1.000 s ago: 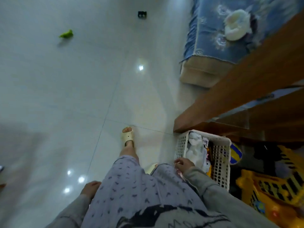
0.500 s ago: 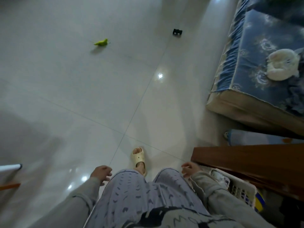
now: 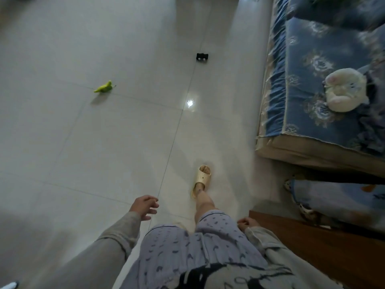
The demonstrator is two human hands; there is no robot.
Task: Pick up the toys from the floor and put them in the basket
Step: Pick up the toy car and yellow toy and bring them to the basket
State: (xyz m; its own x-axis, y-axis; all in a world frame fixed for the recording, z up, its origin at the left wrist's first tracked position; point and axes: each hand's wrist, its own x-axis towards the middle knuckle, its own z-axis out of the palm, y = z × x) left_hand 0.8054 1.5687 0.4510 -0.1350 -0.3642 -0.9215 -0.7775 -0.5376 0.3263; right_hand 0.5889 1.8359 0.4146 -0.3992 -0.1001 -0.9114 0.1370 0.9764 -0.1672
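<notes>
The pale tiled floor (image 3: 104,153) filled most of the view, and a bed with a blue flowered cover (image 3: 325,84) ran along its right edge, with a dark wooden table (image 3: 325,253) nearer the person at the lower right corner. A white plush toy (image 3: 344,92) lay on the bed cover, near the right edge of the view. The person stood facing the open floor, one foot in a cream slipper (image 3: 202,177) set forward. The left hand (image 3: 144,207) hung out in front with its fingers loosely spread and nothing in it; the right hand (image 3: 246,223) sat by the thigh with the fingers curled in, and whether it held anything could not be told. Two toys were left on the floor, well apart from each other and from the person: a small green one (image 3: 103,87) towards the left, and a small black toy car (image 3: 202,57) farther off, near the bed's side. The basket was out of view, so how full it was could not be judged; at least these two pickups appeared to remain. No writing or brand could be read anywhere.
</notes>
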